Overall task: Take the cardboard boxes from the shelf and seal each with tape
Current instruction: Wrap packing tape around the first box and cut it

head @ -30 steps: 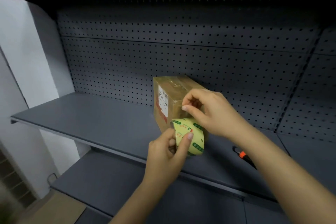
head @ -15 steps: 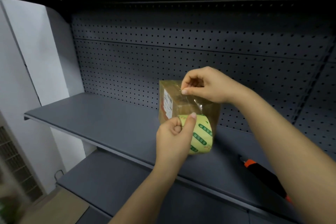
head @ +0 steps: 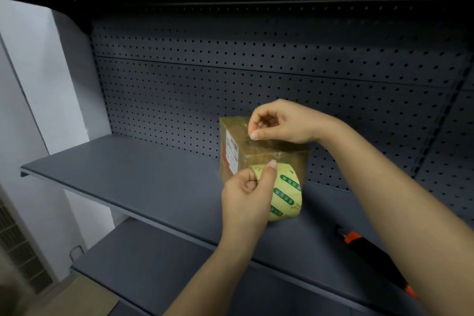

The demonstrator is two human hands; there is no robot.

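Note:
A small brown cardboard box (head: pixel 238 136) with a white label on its left face stands on the dark grey shelf (head: pixel 143 174). My left hand (head: pixel 246 197) grips a yellow tape roll (head: pixel 286 192) with green marks, held in front of the box. My right hand (head: pixel 279 123) is above the box and pinches the free end of the clear tape strip (head: pixel 259 140). The strip stretches from the roll up over the box's top front edge.
A black and orange utility knife (head: pixel 359 241) lies on the shelf to the right, partly behind my right forearm. A perforated back panel (head: pixel 256 72) closes the shelf behind. A lower shelf (head: pixel 143 264) sits beneath, and a white wall (head: pixel 30 84) is at the left.
My right hand has pulled the tape end up and away from the roll, from right beside it to above the box. The left hand keeps the roll low in front.

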